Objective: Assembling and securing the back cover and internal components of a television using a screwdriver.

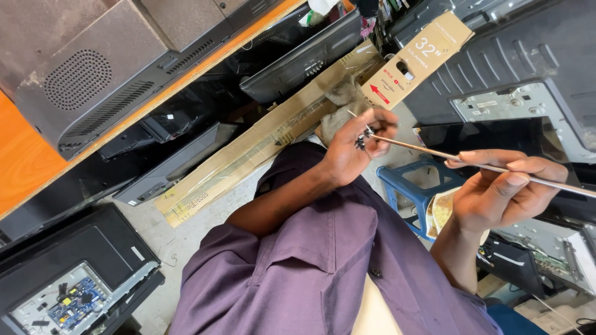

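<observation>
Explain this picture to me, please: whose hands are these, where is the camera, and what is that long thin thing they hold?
There is no machine here, only a person at work. The single picture comes from a camera worn on the person's head, looking down past a purple shirt at both bare hands.

One hand pinches the end of a long thin metal rod and also grips a few small dark screws. The other hand steadies the rod further along. Which hand is left or right is hard to tell from this tilted view.

Around them lie flat-screen televisions with their backs showing, one opened to a blue circuit board, a long cardboard box, a blue plastic stool and an orange tabletop.
</observation>
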